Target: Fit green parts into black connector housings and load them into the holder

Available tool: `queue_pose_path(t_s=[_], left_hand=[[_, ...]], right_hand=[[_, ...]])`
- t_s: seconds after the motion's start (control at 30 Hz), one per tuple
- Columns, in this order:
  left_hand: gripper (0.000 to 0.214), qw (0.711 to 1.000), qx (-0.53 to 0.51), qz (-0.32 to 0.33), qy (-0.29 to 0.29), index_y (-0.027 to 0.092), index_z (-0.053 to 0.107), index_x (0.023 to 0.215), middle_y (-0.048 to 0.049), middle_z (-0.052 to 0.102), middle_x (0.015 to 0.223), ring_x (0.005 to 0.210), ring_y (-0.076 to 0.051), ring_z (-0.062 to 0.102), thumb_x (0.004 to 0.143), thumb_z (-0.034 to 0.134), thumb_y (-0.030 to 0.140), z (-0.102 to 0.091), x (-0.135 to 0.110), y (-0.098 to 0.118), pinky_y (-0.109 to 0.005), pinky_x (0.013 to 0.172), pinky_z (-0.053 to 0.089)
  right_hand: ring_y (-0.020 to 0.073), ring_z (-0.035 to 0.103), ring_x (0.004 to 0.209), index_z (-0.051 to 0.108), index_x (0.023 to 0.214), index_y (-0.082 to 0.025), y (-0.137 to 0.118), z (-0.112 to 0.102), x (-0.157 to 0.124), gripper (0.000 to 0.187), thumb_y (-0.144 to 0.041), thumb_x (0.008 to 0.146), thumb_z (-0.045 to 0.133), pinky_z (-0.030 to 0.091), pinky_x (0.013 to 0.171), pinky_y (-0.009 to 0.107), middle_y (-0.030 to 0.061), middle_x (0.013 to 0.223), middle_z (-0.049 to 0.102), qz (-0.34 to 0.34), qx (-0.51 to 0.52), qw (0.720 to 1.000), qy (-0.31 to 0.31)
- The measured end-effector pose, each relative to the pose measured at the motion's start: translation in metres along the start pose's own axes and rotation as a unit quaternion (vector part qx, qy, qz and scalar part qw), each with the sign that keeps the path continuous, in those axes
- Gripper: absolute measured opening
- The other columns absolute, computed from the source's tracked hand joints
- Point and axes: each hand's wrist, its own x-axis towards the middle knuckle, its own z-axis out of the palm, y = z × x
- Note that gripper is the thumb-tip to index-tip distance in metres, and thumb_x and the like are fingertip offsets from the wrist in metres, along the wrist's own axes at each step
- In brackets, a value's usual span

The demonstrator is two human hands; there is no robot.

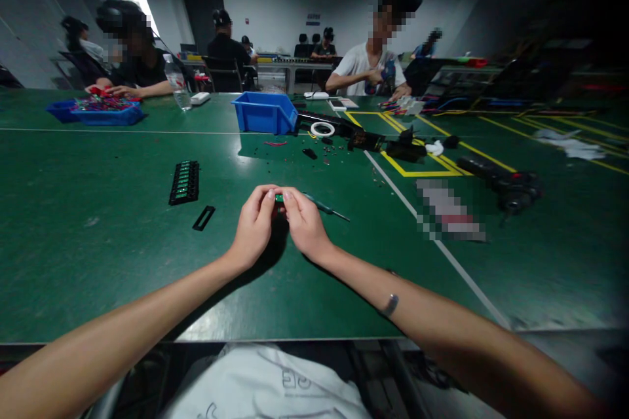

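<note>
Both hands meet over the middle of the green table. Between the thumbs shows a small green circuit board (280,198); its lower part is hidden by the fingers. My left hand (256,221) pinches its left end, and my right hand (305,222) its right end. Just beyond my right hand lies a screwdriver (330,208), its handle partly covered by the fingers. To the left of my hands rests a black rectangular frame (204,218). Behind that frame sits a row of black frames with green boards (185,182) in them, set side by side.
A blue bin (265,113) stands ahead, with small loose parts and a white ring (323,129) nearby. Farther left are blue trays of wires (107,112) and a water bottle (177,84). A black power tool (511,186) lies right. Co-workers sit across the table.
</note>
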Motion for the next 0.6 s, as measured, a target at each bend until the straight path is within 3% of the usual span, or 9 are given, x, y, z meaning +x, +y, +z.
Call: queue_pose_path(t_s=[0.2,0.6], left_hand=[[0.032,1.000,-0.010,-0.017,-0.002,0.016,0.065,0.110,-0.0062,0.066,0.097,0.082,-0.015,0.059,0.104,0.050,0.043,-0.0004,0.0004,-0.0007,-0.024,0.070,0.048],[0.034,1.000,-0.022,-0.019,-0.006,0.017,0.066,0.110,-0.0072,0.068,0.101,0.079,-0.015,0.058,0.103,0.051,0.046,-0.0012,0.0006,-0.0022,-0.024,0.066,0.046]], right_hand=[[0.0191,0.062,0.085,0.069,0.115,-0.019,0.0021,0.0003,-0.0003,0.039,-0.044,0.107,0.041,0.050,0.074,0.030,0.0043,0.082,0.064,0.005,0.010,1.000,-0.002],[0.0198,0.064,0.085,0.070,0.118,-0.021,0.0027,-0.0025,-0.0010,0.038,-0.045,0.107,0.043,0.053,0.075,0.031,0.0053,0.086,0.067,0.024,0.025,0.999,-0.013]])
